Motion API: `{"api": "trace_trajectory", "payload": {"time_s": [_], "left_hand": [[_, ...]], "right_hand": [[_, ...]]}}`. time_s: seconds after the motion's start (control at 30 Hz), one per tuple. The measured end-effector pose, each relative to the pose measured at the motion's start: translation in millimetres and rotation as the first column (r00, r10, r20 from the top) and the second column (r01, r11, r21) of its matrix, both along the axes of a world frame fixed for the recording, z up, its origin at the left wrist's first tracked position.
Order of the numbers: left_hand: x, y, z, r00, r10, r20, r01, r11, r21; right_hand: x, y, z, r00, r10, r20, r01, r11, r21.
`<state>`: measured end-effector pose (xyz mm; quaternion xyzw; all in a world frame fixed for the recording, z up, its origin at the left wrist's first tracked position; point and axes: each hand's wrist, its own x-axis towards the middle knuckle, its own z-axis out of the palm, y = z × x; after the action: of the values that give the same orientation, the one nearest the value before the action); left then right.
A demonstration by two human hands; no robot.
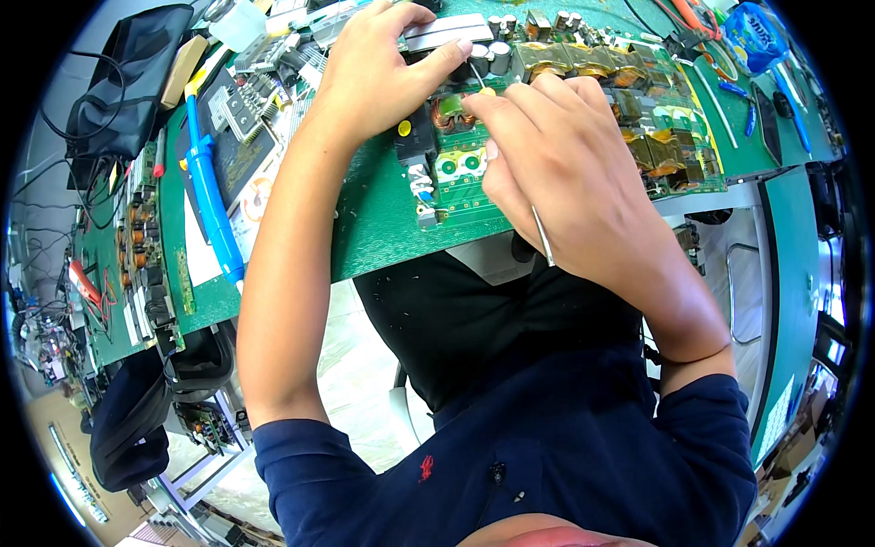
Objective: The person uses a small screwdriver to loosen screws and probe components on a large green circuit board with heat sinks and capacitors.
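A large green circuit board [469, 202] lies at the table's front edge, crowded with transformers, coils and cylindrical capacitors [499, 57]. My left hand [387, 73] is closed at the board's far left part, thumb and fingers on either side of a silver metal bar [447, 33]. In my right hand [570, 173], closed over the middle of the board, is a thin metal tool [543, 237]. Its rear end sticks out below the palm, and its slim tip shows near my left thumb, beside the capacitors. The fingers hide the middle of the tool. A copper-wound coil [450, 113] sits just left of my right fingertips.
Left of my left forearm lies a blue solder sucker [210, 187], near loose heat sinks and parts. A black bag [128, 82] and another board [141, 242] are farther left. At the right are a blue packet [755, 38] and small blue tools [750, 117].
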<state>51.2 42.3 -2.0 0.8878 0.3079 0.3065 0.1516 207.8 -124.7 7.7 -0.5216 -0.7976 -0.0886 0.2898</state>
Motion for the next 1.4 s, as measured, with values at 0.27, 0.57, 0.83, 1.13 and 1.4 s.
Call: {"api": "trace_trajectory", "payload": {"time_s": [0.27, 0.57, 0.83, 1.13, 1.4], "left_hand": [[3, 0, -2, 1.0, 0.017, 0.001, -0.017, 0.999, -0.029], [3, -11, 13, 0.977, -0.21, -0.043, 0.211, 0.901, 0.378], [3, -9, 3, 0.982, -0.173, 0.073, 0.169, 0.984, 0.058], [9, -6, 0, 0.987, -0.161, 0.004, 0.161, 0.986, 0.045], [12, -23, 22, 0.998, 0.028, -0.048, -0.046, 0.902, -0.43]], "right_hand": [[22, 3, 2, 0.99, 0.124, -0.067, -0.125, 0.992, -0.001], [21, -1, 2, 0.995, 0.086, -0.059, -0.087, 0.996, -0.018], [28, 4, 9, 0.978, 0.113, -0.177, -0.122, 0.992, -0.039], [30, 3, 12, 0.989, 0.109, -0.101, -0.115, 0.992, -0.055], [33, 3, 11, 0.989, 0.107, -0.103, -0.114, 0.992, -0.062]]}}
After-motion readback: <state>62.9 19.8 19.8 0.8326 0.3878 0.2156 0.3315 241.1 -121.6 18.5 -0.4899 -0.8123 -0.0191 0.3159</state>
